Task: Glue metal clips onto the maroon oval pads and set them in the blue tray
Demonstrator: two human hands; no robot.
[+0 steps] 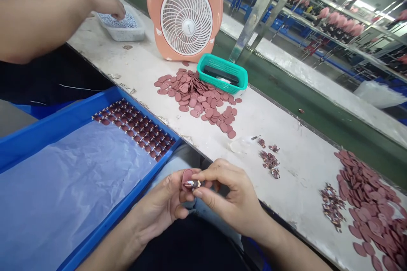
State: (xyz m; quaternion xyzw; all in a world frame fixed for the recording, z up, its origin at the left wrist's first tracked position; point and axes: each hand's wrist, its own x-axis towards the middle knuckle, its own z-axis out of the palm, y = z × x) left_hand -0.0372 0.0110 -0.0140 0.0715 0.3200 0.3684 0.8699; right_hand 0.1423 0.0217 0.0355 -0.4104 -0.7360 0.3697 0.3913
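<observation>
The person's left hand (160, 209) and right hand (233, 199) are held up just past the near edge of the worktop (295, 194). The fingers of both hands are pinched closed on one small pink oval piece (187, 180), which has a shiny metal bit (193, 184) on it. The piece is up in the air between the hands, not lying on the worktop.

Beside the left hand sits a blue tray (104, 224) with a thin plastic sheet (70, 186) in it. Neat rows of small dark pink pieces (133, 129) fill its far end. A big heap of loose pink pieces (193, 97) lies near the far edge of the worktop, and another (372, 207) lies by the right end. Small clumps of shiny bits (269, 159) lie between them.

The piece is small, so a loose pinch could let it drop to the floor. Pressing too hard could bend the metal bit or make it pop off. A sharp metal edge could poke a finger. A bumped arm could knock the neat rows out of line.
</observation>
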